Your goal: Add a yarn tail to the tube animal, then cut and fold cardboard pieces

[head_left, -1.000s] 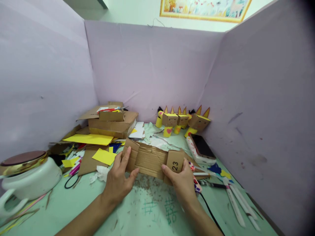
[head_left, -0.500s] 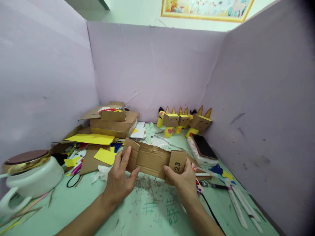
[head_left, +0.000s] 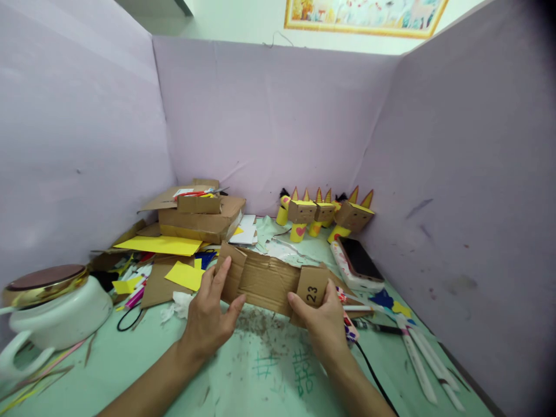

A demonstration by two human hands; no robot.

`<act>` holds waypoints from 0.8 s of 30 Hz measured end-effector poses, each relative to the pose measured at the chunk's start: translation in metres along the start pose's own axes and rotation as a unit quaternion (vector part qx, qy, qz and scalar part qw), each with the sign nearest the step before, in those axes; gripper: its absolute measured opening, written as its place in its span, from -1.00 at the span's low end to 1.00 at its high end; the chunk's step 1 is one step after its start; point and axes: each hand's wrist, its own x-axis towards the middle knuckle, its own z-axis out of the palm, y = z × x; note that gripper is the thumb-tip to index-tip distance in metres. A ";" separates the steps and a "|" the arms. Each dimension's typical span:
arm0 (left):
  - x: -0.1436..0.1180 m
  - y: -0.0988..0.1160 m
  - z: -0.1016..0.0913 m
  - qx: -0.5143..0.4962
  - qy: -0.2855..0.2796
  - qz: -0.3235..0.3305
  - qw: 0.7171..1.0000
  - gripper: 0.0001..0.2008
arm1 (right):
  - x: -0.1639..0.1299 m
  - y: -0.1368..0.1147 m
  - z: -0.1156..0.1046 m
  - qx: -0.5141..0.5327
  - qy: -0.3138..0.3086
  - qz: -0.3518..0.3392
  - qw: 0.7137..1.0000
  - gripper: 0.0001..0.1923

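Between my hands a strip of brown cardboard is held up above the table, with both ends folded inward as flaps. My left hand grips its left end, thumb at the lower edge and fingers along the folded flap. At the other end, my right hand pinches the flap printed with "23", its thumb on the front. The fingers behind the cardboard are partly hidden. Just right of my right hand lies a patterned pink-and-white tool with a black cord.
A white lidded mug stands at the left. Behind it are yellow paper and stacked cardboard boxes with red scissors on top. Several cardboard-headed yellow figures stand at the back. A phone and white pens lie right.
Almost nothing differs. Both hands keep hold of the cardboard strip in nearly the same place, with only a very slight shift to the left.
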 end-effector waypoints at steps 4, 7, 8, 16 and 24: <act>-0.001 0.000 -0.002 -0.014 -0.010 -0.008 1.000 -0.33 | 0.000 0.000 0.000 -0.004 0.004 0.002 1.000 -0.45; -0.001 -0.002 -0.003 -0.090 -0.008 -0.043 0.995 -0.22 | 0.000 0.000 0.001 0.024 0.007 0.028 0.999 -0.44; 0.000 -0.002 -0.003 -0.152 -0.004 -0.074 0.986 -0.15 | 0.001 0.001 0.001 0.045 0.010 0.043 0.998 -0.44; 0.000 0.019 0.012 -0.559 -0.144 -0.352 0.737 -0.43 | -0.015 0.003 0.017 0.165 -0.042 0.090 0.981 -0.42; 0.010 0.015 0.003 -0.539 -0.107 -0.394 0.736 -0.60 | -0.016 -0.004 0.003 0.163 -0.151 0.067 0.973 -0.11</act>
